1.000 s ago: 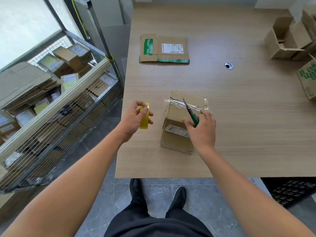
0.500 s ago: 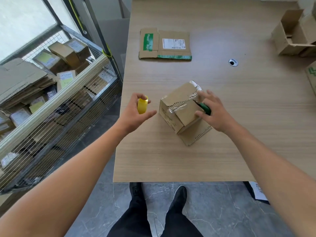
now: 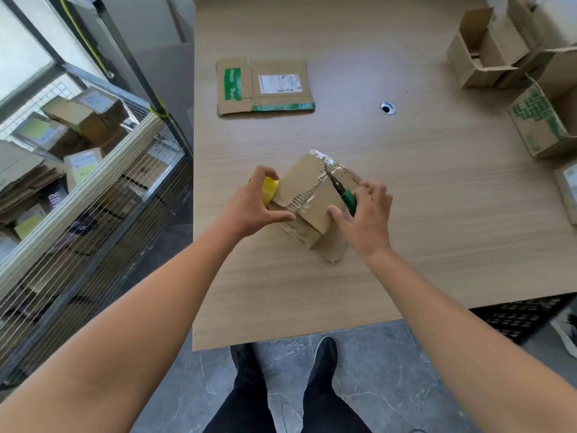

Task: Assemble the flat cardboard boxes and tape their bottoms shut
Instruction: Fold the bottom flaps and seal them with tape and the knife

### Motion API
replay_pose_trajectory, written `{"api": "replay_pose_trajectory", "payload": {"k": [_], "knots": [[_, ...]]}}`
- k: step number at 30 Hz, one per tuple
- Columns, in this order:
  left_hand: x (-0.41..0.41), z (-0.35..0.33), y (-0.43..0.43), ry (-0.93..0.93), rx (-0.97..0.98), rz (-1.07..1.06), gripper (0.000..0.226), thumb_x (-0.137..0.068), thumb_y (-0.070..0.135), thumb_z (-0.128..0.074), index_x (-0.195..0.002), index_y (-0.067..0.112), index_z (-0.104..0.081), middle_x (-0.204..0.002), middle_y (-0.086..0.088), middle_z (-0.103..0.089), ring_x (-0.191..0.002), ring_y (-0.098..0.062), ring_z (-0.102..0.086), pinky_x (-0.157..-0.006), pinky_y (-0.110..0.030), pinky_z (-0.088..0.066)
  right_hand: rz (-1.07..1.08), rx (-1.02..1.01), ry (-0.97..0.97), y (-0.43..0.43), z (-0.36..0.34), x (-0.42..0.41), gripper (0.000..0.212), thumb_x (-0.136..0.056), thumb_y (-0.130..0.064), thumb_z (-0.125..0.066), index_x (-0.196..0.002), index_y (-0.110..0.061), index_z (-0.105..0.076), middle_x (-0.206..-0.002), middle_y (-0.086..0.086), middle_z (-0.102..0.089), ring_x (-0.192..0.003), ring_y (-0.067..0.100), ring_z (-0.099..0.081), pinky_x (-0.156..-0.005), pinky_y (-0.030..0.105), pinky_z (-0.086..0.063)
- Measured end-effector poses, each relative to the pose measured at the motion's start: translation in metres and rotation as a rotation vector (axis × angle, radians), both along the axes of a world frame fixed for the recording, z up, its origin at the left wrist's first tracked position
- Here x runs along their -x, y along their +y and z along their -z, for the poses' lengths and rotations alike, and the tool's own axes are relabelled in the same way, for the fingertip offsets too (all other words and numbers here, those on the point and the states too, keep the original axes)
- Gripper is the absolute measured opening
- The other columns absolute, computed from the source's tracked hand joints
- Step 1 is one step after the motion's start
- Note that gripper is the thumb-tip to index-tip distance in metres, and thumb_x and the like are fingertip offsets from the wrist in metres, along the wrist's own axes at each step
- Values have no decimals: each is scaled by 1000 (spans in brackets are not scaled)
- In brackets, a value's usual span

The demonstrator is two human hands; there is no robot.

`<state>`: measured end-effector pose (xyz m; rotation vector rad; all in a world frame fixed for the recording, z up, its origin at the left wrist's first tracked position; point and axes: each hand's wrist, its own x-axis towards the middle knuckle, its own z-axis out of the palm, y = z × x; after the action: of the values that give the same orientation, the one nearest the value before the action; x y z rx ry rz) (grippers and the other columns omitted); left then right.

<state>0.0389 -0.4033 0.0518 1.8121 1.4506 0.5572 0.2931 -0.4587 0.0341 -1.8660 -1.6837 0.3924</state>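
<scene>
A small cardboard box (image 3: pixel 307 185) sits tilted on the wooden table (image 3: pixel 437 214), with a strip of clear tape across its upturned face. My left hand (image 3: pixel 254 204) holds a yellow tape roll (image 3: pixel 270 189) against the box's left edge, its thumb stretched along the near side. My right hand (image 3: pixel 365 214) grips green-handled scissors (image 3: pixel 342 190), blades lying on the tape, while its fingers touch the box's right side. A flattened box (image 3: pixel 265 85) with green tape and a white label lies farther back.
Assembled open boxes (image 3: pixel 487 51) and a green-printed box (image 3: pixel 543 120) crowd the table's right edge. A cable grommet (image 3: pixel 388 108) is set in the tabletop. A wire cage (image 3: pixel 87 182) full of cardboard stands to the left. My shoes (image 3: pixel 324 357) are below the table's near edge.
The box has been turned and tipped. My left hand with the tape roll moved right, from beside the box onto its left edge. My right hand stayed on the box with the scissors.
</scene>
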Motion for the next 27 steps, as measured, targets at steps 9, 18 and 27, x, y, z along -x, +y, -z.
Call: {"api": "replay_pose_trajectory", "payload": {"k": [9, 18, 27], "knots": [[-38, 10, -80, 30, -79, -159, 80, -60, 59, -88, -118, 37, -37, -111, 17, -56, -81, -13, -57, -71, -32, -46, -107, 110, 205, -65, 7, 13, 51, -82, -51, -78, -102, -10, -56, -146, -4, -44, -128, 20, -39, -104, 31, -36], [-63, 17, -105, -48, -51, -284, 73, -64, 54, -84, -117, 35, -38, -108, 12, -59, -74, -22, -63, -73, -42, -55, -217, -62, 103, -53, 22, -16, 48, -84, -50, -75, -93, -7, -56, -141, 6, -54, -124, 34, -50, -101, 41, -44], [-64, -6, -119, -154, 164, -366, 37, -83, 27, -68, -109, 38, -45, -96, 3, -57, -83, -27, -61, -76, -49, -56, -418, 98, 185, -28, 2, -49, 67, -82, -56, -71, -121, -3, -59, -143, 7, -54, -129, 25, -52, -107, 42, -46]]}}
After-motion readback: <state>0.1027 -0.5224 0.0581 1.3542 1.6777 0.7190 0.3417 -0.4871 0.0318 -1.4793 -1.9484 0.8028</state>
